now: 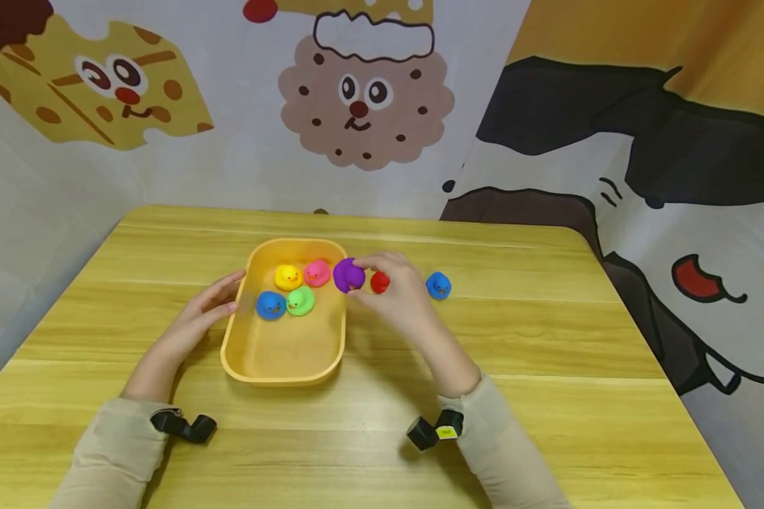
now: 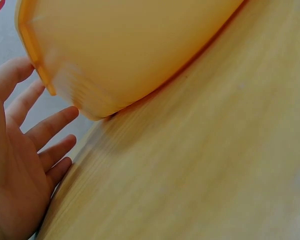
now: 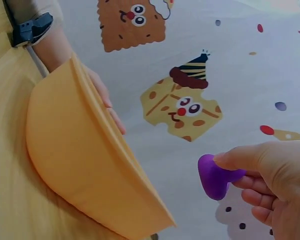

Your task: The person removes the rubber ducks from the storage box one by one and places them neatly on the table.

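My right hand (image 1: 397, 290) pinches a purple rubber duck (image 1: 349, 275) between thumb and fingers, just over the right rim of an orange-yellow plastic tub (image 1: 286, 353). In the right wrist view the purple duck (image 3: 215, 177) is held above the height of the tub's rim. With fingers spread and fairly straight, my left hand (image 1: 206, 311) touches the tub's left side. Inside the tub sit a yellow duck (image 1: 288, 278), a pink duck (image 1: 317, 273), a blue duck (image 1: 271, 305) and a green duck (image 1: 301, 301).
A red duck (image 1: 379, 283), partly hidden by my right hand, and another blue duck (image 1: 438, 285) stand on the wooden table (image 1: 547, 424) right of the tub. A cartoon-printed cloth (image 1: 229, 177) hangs behind the table.
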The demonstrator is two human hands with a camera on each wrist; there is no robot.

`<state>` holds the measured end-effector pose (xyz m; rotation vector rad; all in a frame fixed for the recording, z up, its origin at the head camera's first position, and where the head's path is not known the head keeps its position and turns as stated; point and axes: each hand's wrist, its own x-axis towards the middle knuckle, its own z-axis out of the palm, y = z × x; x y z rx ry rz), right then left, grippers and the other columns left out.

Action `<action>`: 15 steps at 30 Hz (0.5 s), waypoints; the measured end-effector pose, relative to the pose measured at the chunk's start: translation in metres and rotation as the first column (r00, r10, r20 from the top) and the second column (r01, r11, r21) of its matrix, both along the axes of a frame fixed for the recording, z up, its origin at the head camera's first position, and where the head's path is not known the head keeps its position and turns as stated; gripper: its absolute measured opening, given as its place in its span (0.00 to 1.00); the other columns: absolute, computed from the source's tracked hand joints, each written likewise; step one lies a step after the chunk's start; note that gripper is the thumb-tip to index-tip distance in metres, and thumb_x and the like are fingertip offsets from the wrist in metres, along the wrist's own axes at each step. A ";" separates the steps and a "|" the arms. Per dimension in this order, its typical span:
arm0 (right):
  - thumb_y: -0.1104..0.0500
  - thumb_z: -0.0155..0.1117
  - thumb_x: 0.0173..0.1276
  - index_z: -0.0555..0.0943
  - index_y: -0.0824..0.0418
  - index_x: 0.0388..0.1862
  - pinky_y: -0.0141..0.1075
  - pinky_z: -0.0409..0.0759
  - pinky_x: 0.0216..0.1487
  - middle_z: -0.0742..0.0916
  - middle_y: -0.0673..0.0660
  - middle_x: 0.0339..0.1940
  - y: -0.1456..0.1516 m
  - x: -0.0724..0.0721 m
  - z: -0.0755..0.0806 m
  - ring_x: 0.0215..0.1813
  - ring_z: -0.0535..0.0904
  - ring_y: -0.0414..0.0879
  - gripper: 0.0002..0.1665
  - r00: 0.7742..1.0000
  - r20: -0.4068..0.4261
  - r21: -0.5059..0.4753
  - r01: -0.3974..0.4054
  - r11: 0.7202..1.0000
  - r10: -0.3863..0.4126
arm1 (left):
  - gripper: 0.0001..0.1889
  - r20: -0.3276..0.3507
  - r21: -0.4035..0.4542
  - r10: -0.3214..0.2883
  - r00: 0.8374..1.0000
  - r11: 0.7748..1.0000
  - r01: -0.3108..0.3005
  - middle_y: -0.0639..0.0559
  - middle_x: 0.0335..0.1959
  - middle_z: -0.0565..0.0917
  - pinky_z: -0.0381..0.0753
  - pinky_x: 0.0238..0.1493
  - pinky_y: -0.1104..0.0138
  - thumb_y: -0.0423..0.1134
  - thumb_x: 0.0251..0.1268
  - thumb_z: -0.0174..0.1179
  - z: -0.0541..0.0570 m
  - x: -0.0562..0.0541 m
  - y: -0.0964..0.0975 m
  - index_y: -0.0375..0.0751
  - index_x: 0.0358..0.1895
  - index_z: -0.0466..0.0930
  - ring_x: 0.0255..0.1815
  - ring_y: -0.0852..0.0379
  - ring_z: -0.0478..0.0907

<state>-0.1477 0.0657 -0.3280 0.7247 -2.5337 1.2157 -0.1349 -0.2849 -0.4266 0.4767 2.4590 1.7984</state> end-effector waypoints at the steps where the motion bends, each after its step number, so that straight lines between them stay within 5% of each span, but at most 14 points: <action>1: 0.59 0.79 0.51 0.85 0.61 0.48 0.40 0.72 0.54 0.86 0.53 0.47 0.002 0.000 0.001 0.53 0.75 0.46 0.23 1.000 0.001 0.000 0.005 1.000 -0.005 | 0.28 -0.001 0.000 0.000 1.000 1.000 0.000 0.31 0.69 0.62 0.61 0.56 0.75 0.35 0.75 0.49 0.000 0.000 0.000 0.46 0.75 0.56 0.62 0.67 0.65; 15: 0.60 0.79 0.51 0.86 0.58 0.47 0.44 0.71 0.53 0.85 0.50 0.45 0.043 -0.010 0.015 0.51 0.76 0.46 0.22 0.999 0.043 -0.085 0.035 0.996 -0.031 | 0.28 0.005 -0.004 0.004 1.000 1.000 -0.004 0.32 0.69 0.62 0.61 0.56 0.74 0.36 0.75 0.49 0.001 0.001 0.000 0.46 0.75 0.56 0.62 0.67 0.64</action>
